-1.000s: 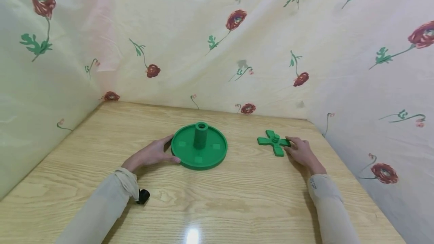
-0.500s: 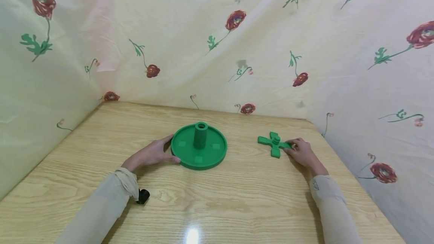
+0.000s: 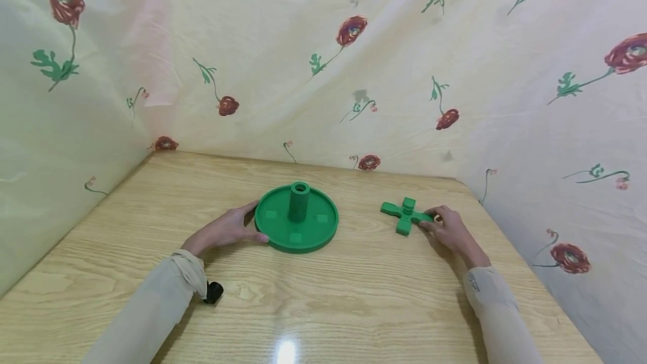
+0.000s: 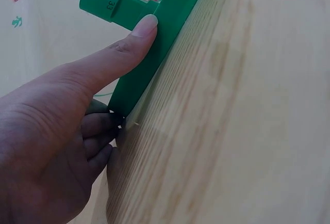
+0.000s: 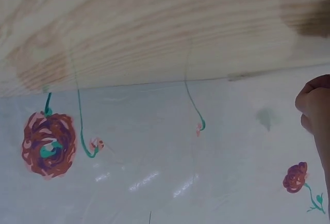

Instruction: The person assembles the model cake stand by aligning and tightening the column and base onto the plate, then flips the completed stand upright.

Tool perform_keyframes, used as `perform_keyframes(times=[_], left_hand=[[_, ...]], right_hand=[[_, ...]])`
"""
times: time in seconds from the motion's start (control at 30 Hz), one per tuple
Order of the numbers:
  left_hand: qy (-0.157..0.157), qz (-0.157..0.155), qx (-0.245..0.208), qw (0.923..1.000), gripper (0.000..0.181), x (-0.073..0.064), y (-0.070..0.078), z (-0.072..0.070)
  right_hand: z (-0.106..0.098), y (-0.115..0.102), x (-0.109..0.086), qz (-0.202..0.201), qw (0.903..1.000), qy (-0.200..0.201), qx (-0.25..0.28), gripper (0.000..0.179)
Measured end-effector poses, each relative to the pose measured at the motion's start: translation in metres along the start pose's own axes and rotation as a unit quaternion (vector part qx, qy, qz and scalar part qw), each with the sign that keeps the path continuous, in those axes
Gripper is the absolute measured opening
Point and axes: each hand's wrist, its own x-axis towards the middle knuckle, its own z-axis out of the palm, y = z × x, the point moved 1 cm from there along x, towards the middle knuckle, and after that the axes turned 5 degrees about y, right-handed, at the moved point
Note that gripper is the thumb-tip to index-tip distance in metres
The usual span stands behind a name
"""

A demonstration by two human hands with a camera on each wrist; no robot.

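A green round dish-like base (image 3: 313, 232) with a raised rim and an upright hollow post (image 3: 299, 206) rests on the table. My left hand (image 3: 229, 229) holds its left edge; in the left wrist view the thumb lies against the rim of the base (image 4: 178, 15) and the other fingers curl behind it. To the right, my right hand (image 3: 447, 229) pinches one arm of a green cross-shaped piece (image 3: 406, 218), which has a short threaded-looking stub at its middle. The cross is tilted. The right wrist view catches only part of the right hand (image 5: 317, 105).
The wooden table (image 3: 323, 308) has pale flowered cloth (image 3: 283, 72) behind it and at both sides. A small black cylindrical object (image 3: 214, 292) sits by the left sleeve. Wood shows between the base and the cross.
The right hand has turned the cross-shaped piece and tilted it, shifting it slightly left. The left hand and the round base have stayed in place.
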Motion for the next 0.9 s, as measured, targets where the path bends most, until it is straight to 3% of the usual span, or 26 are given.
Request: perform_keyframes(times=[0.5,0.9], left_hand=[[0.001,0.000,-0.001,1.0000,0.109,0.001,-0.001,0.001],[0.003,0.003,0.007,1.0000,0.109,0.000,0.001,0.000]], right_hand=[[0.000,-0.042,0.004,-0.080,0.9935,0.079,0.021,0.030],[0.007,-0.079,0.005,-0.079,0.9890,0.097,0.079,0.032]])
